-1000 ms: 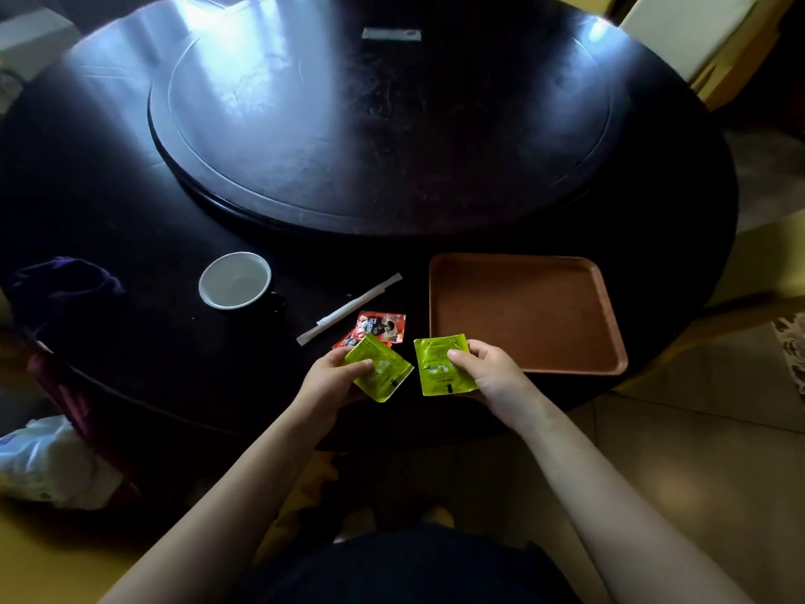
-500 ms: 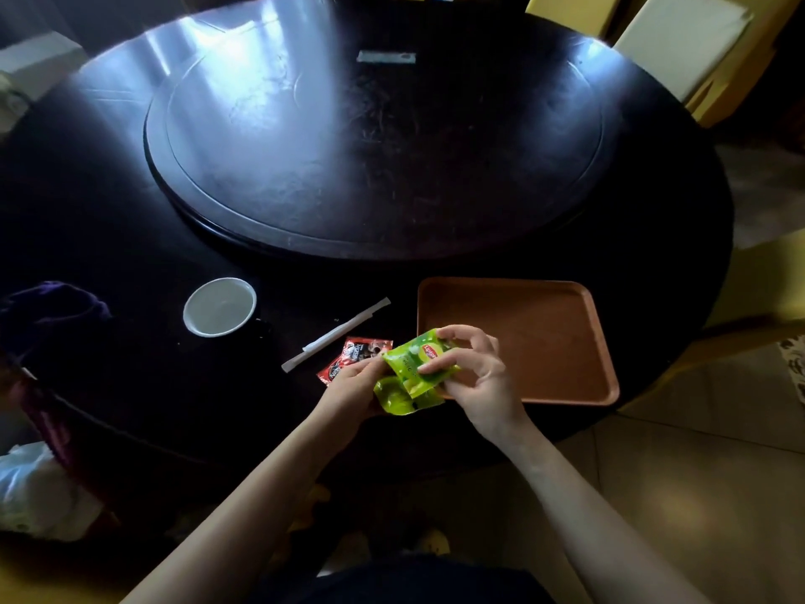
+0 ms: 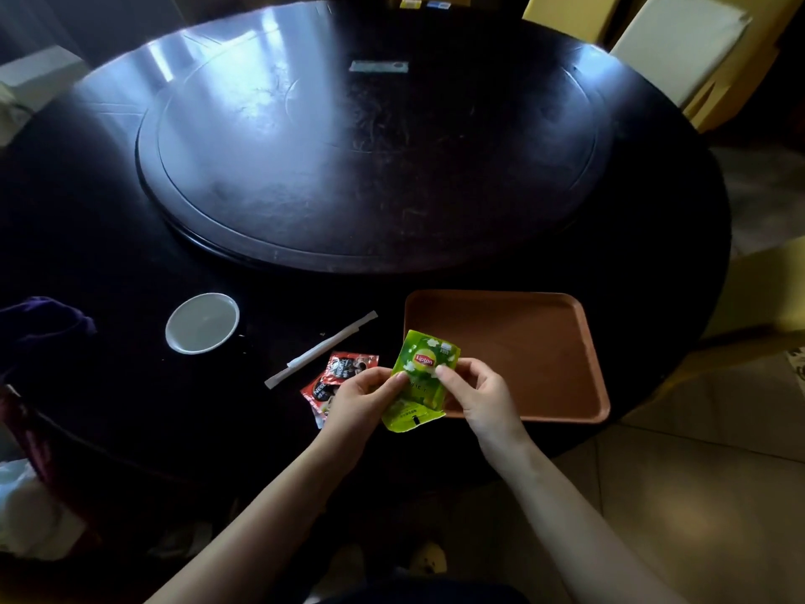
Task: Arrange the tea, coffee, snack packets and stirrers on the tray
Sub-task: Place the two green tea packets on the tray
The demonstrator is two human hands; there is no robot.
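Pinched between thumbs and fingers of the left hand [image 3: 363, 401] and right hand [image 3: 477, 392], two overlapped green Lipton tea packets [image 3: 420, 379] are held at the near-left corner of the brown tray [image 3: 544, 337]. Red coffee sachets [image 3: 337, 372] and a paper-wrapped stirrer [image 3: 320, 348] are seen on the table left of them. Both forearms are extended forward, hands nearly touching.

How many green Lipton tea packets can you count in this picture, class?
2, stacked. The front green Lipton tea packet is pinched between the left hand and right hand; the second tea packet shows beneath it. Others may hide behind.
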